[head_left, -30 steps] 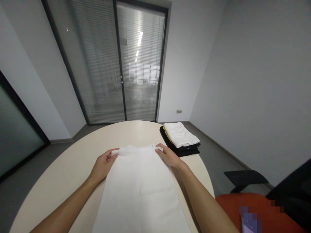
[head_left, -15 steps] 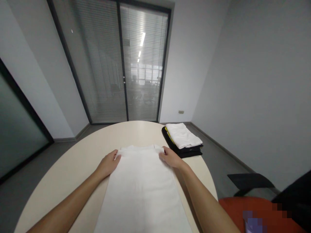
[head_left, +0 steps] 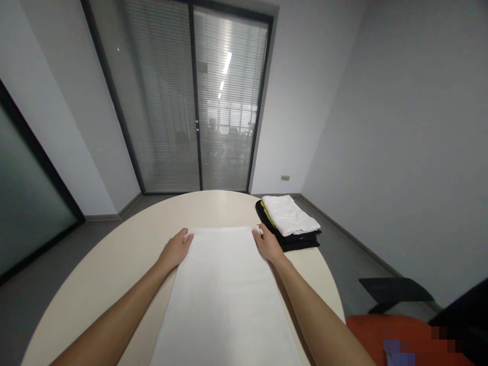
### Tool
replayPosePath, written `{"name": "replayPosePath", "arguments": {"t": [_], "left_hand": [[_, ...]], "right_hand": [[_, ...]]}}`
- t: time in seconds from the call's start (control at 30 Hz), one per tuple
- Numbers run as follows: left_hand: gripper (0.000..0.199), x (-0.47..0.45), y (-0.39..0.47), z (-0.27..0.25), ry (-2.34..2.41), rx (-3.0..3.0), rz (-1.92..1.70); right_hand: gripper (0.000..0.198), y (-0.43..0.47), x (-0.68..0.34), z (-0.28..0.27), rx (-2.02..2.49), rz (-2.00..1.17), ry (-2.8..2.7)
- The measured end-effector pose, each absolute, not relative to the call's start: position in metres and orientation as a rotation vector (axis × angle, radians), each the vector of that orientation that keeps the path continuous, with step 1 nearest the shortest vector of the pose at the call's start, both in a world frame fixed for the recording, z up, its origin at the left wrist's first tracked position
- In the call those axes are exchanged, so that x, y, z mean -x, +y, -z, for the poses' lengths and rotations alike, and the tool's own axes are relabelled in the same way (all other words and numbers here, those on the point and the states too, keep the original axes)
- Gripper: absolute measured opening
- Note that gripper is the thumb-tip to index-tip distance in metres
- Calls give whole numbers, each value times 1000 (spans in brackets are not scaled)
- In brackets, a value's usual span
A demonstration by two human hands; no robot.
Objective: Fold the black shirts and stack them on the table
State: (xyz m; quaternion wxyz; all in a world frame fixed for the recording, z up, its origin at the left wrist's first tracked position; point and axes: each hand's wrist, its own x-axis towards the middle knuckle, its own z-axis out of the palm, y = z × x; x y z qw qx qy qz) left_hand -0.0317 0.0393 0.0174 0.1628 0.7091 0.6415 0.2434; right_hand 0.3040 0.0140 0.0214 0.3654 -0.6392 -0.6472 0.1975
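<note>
A white cloth garment (head_left: 224,290) lies lengthwise on the round table (head_left: 125,259), its near end running out of the bottom of the view. My left hand (head_left: 176,249) pinches its far left corner between thumb and fingers. At the far right corner, my right hand (head_left: 268,244) grips the fabric the same way. Between the two hands the far edge is straight and fairly taut. Which kind of garment it is, I cannot tell.
A stack of folded clothes (head_left: 292,218), white on top with black and some yellow below, sits at the table's right edge, just beyond my right hand. An orange chair (head_left: 385,335) with a black armrest (head_left: 396,290) stands at the lower right. Behind the table are glass panels with blinds (head_left: 229,127).
Both hands have moved slightly away from me with the cloth's far edge. That edge, uneven and ruffled before, is now straight and smooth.
</note>
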Motion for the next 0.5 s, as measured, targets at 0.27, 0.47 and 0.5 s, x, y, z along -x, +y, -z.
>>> {"name": "replayPosePath", "arguments": {"t": [0.27,0.47,0.5], "left_hand": [[30,23,54,-19,1906,-2065,-623],[30,18,44,-17,1998,-2009,-708],[29,19,41,-17,1982,-1995,-738]], "right_hand": [[25,23,-307,-15,1766,-499,-1575],[35,19,-303,-19,1774,-419,-1582],[39,17,-302,-21,1768,-387,-1597]]}}
